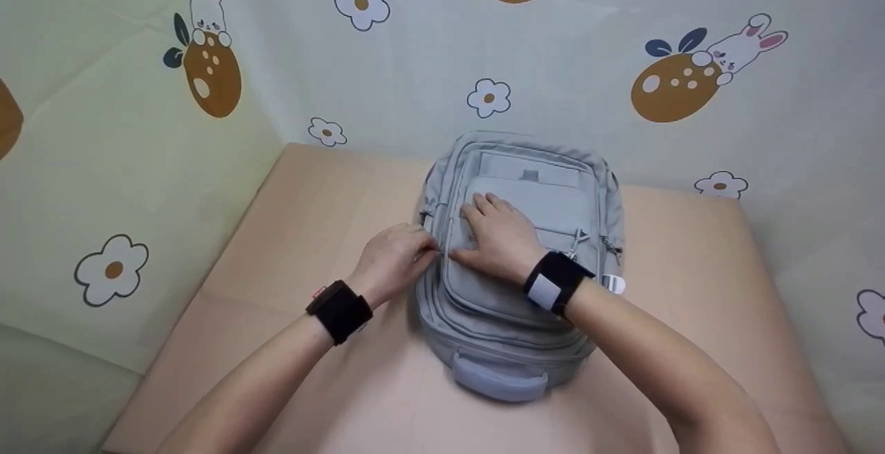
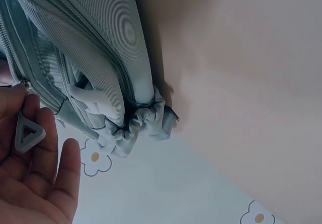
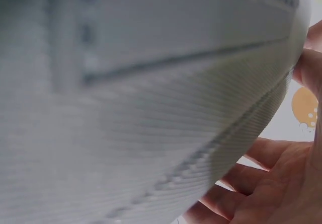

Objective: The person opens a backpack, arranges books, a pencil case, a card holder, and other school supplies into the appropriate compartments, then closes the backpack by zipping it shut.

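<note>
A grey backpack (image 1: 529, 205) lies on its back, its carry handle (image 1: 499, 378) towards me. At its left side, my left hand (image 1: 394, 257) pinches a zipper pull (image 2: 29, 136) between thumb and forefinger. The triangular end of the pull hangs over the fingers in the left wrist view, close to the zipper (image 2: 11, 50). My right hand (image 1: 505, 236) rests on the front panel with fingers spread and fairly straight, thumb towards the left hand. In the right wrist view, the fingers of the right hand (image 3: 276, 183) lie along the fabric, their tips partly hidden by the bag.
The bag lies on a pale pinkish table (image 1: 332, 198). A light cloth (image 1: 415, 60) printed with flowers and rabbits hangs behind and at both sides. Another triangular zipper pull (image 1: 581, 235) and a small white tag (image 1: 614, 284) show on the bag's right half.
</note>
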`<action>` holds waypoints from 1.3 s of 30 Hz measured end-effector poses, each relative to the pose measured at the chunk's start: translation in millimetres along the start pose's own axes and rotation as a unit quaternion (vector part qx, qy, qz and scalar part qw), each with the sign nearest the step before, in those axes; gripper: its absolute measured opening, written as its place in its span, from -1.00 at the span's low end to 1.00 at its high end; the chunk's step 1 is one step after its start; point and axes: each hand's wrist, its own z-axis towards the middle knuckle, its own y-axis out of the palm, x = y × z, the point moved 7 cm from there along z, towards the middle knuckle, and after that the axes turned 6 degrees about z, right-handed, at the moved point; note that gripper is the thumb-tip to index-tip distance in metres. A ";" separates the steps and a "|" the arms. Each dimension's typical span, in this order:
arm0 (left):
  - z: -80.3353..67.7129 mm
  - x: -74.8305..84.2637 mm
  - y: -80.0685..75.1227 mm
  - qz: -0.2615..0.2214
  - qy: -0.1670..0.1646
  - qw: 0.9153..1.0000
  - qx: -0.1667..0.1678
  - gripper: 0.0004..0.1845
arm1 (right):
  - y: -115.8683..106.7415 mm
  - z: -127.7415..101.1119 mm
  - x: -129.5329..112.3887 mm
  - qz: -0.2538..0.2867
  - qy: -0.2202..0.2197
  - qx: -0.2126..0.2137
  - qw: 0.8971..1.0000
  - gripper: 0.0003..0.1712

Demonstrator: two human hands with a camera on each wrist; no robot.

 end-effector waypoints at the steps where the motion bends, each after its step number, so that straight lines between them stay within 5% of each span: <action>1: -0.2 -0.1 0.1 -0.001 0.000 1.000 0.001 -0.95 | -0.4 -0.3 0.0 0.000 0.000 0.000 1.000 -0.01; 13: -2.6 -2.1 0.0 -0.025 -0.017 0.999 0.012 -0.96 | -20.7 -32.8 -2.8 0.025 -0.015 0.016 0.999 -0.04; 21: -3.6 -3.5 0.8 -0.028 -0.026 0.999 0.003 -0.95 | -9.0 -59.5 6.6 0.007 -0.017 0.016 1.000 0.04; 39: -6.6 3.6 -4.0 0.003 -0.007 1.000 0.010 -0.94 | 1.1 -60.0 10.3 -0.032 -0.028 0.046 0.998 0.03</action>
